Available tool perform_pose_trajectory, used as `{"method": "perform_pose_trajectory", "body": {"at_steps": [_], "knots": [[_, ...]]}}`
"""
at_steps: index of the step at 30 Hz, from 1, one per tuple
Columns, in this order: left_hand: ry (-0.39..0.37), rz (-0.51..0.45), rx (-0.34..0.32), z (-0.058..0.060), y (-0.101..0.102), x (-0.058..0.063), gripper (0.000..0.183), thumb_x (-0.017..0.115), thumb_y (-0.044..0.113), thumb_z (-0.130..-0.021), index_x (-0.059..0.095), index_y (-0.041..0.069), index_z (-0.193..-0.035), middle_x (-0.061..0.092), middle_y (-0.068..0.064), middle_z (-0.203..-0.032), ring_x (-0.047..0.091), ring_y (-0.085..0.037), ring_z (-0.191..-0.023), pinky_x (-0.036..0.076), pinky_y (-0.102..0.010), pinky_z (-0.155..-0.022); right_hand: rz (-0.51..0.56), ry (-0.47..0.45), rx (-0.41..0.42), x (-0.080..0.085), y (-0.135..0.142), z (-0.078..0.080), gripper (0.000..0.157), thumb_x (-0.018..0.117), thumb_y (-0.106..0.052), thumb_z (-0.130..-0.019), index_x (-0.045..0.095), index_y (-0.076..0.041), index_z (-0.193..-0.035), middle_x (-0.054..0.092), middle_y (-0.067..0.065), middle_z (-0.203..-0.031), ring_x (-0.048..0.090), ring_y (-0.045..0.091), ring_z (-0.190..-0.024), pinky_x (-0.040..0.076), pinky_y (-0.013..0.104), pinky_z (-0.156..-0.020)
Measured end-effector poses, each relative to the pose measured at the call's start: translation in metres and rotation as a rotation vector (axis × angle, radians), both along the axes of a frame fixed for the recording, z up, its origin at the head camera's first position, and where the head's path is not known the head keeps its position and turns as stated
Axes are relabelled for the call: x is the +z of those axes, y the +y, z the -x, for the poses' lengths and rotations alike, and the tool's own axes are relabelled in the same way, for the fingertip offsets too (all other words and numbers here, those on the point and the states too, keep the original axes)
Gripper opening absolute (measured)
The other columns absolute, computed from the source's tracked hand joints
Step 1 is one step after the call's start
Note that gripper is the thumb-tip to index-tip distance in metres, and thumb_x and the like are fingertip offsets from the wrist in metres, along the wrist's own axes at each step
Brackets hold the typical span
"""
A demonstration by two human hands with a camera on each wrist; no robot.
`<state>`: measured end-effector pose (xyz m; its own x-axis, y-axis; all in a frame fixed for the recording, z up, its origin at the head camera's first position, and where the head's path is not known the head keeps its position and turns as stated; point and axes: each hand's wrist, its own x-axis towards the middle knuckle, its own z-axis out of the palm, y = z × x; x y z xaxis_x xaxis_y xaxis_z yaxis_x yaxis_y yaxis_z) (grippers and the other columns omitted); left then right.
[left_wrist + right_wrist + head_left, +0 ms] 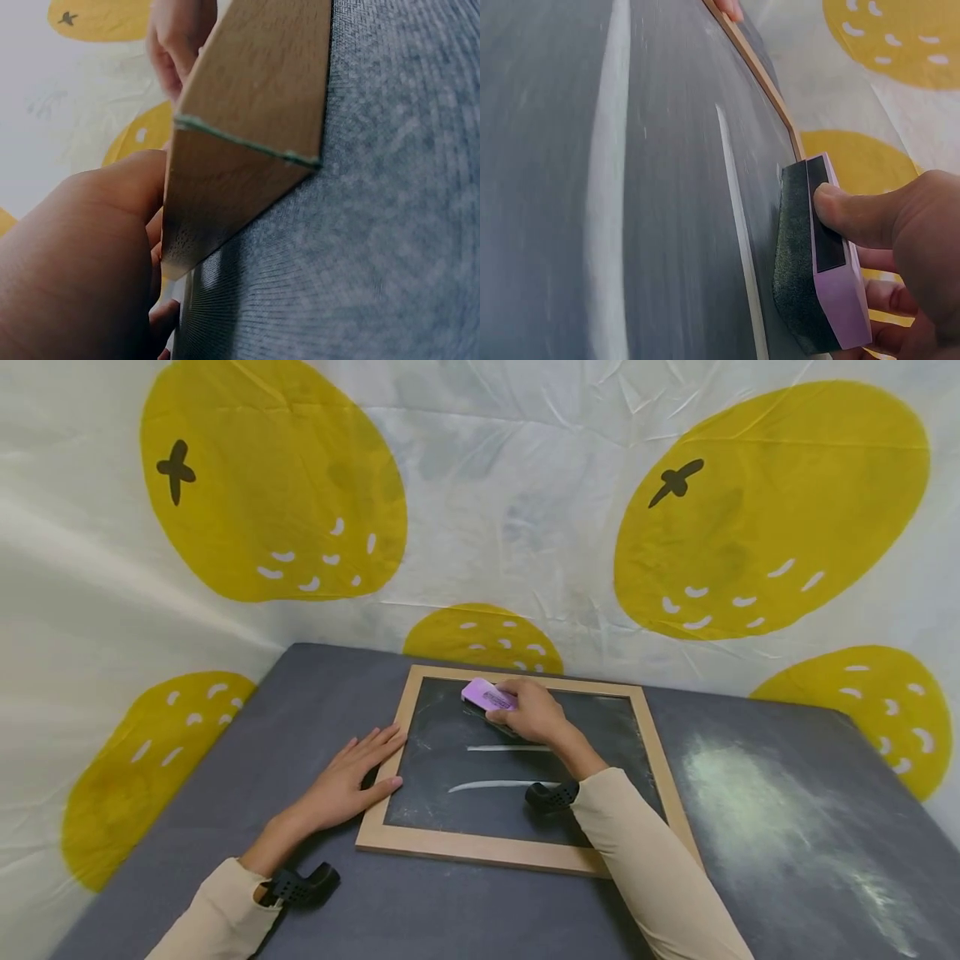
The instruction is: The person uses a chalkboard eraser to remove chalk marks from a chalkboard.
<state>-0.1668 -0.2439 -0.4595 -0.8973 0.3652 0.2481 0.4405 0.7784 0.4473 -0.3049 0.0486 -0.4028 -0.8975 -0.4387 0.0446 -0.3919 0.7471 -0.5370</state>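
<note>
My right hand (534, 712) grips a purple chalkboard eraser (489, 695) near the top of a wood-framed chalkboard (435, 793). In the right wrist view, the thumb lies along the dark strip on the side of the eraser (840, 285), and its dark felt faces the board. Two white chalk lines (498, 784) run across the board below the eraser, partly hidden by the right forearm. My left hand (341, 789) rests with fingers spread at the left side of the frame, fingertips on the wood. The left wrist view shows the frame's corner (240, 142) beside that hand.
The chalkboard lies on a dark grey cloth-covered table (300, 693). Pale chalk dust (750, 793) is smeared on the cloth to the right. Behind the table hangs a white sheet (510, 485) with large yellow fruit prints. Each wrist wears a black camera mount (303, 885).
</note>
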Motion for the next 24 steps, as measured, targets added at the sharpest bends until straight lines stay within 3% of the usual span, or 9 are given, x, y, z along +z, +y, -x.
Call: {"method": "perform_pose_trajectory", "body": {"at_steps": [8,16,24], "knots": [[0.030,-0.023,-0.011,0.000,0.000,-0.002,0.065,0.058,0.037,-0.095,0.035,0.009,-0.150,0.026,-0.012,-0.155,0.023,-0.039,-0.139,0.012,-0.061,-0.108,0.001,-0.010,-0.047,-0.001,0.039,0.007,0.057,0.072,-0.032,-0.087,0.056,-0.005,-0.134,0.059,0.014,-0.125,0.055,0.027,-0.099,0.045,0.044,-0.080],[-0.007,-0.004,0.001,0.001,0.002,0.003,0.066,0.058,0.038,-0.096,0.033,0.011,-0.150,0.024,-0.009,-0.156,0.021,-0.036,-0.141,0.010,-0.059,-0.110,0.010,0.030,-0.074,-0.003,0.086,0.009,0.057,0.071,-0.027,-0.087,0.055,0.003,-0.132,0.059,0.021,-0.123,0.055,0.030,-0.095,0.044,0.047,-0.083],[-0.008,-0.001,0.004,0.000,0.002,0.002,0.066,0.058,0.037,-0.095,0.034,0.010,-0.150,0.024,-0.010,-0.156,0.021,-0.036,-0.141,0.009,-0.059,-0.110,-0.050,0.035,-0.114,-0.002,0.120,0.005,0.059,0.069,-0.032,-0.088,0.054,0.004,-0.132,0.058,0.022,-0.122,0.054,0.031,-0.093,0.044,0.046,-0.078]]}}
